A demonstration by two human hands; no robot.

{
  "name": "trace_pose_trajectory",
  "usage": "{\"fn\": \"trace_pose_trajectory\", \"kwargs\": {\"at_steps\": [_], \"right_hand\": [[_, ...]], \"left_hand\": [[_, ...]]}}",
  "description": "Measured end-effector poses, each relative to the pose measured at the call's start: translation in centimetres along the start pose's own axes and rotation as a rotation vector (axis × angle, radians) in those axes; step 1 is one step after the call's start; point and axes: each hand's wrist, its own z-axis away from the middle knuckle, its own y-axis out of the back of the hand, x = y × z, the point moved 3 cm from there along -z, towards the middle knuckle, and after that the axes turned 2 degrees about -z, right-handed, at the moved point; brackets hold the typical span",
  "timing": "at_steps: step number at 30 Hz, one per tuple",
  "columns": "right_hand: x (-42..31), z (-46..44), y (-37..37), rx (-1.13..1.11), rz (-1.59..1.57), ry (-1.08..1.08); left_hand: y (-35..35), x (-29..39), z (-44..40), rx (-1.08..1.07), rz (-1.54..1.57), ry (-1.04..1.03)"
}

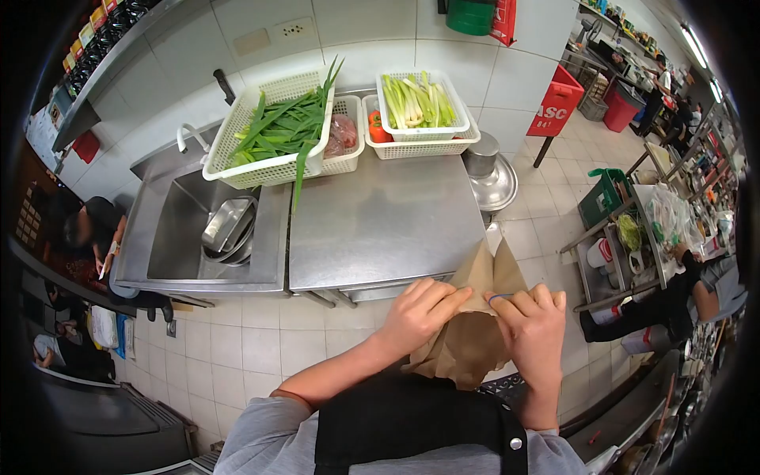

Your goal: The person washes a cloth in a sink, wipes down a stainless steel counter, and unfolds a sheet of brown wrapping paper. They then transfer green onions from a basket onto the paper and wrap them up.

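Note:
My left hand (426, 313) pinches the left edge of a brown paper bag (467, 348), held in front of my black apron. On its right edge, my right hand (532, 318) has its fingers closed too, with a thin blue band or pen near its fingertips. Between the hands the bag's rim gapes toward me, and a folded paper flap rises beyond them. The bag's contents cannot be made out. Both hands are just off the near right corner of the steel table (388, 222).
Baskets of green leaves (285, 127) and pale stalks (416, 103) stand at the table's back. Left is a sink (182, 229) holding metal pans (229, 229). Lidded pots (492, 182) stand right. People work at both sides; a shelf rack (613, 269) is at right.

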Motion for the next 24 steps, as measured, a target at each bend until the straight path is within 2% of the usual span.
{"fn": "trace_pose_trajectory", "kwargs": {"at_steps": [5, 18, 20, 24], "right_hand": [[0.4, -0.1, 0.5, -0.015, -0.008, 0.0], [0.9, 0.1, 1.4, 0.001, 0.005, 0.099], [2.1, 0.2, 2.1, -0.008, 0.037, 0.068], [2.0, 0.4, 2.4, 0.013, 0.075, 0.063]], "left_hand": [[-0.3, -0.2, 0.6, -0.108, 0.049, -0.038], [-0.4, 0.6, 0.7, -0.043, 0.2, -0.033], [-0.4, -0.1, 1.2, -0.031, 0.313, 0.095], [0.4, -0.2, 0.5, -0.098, 0.312, 0.156]]}}
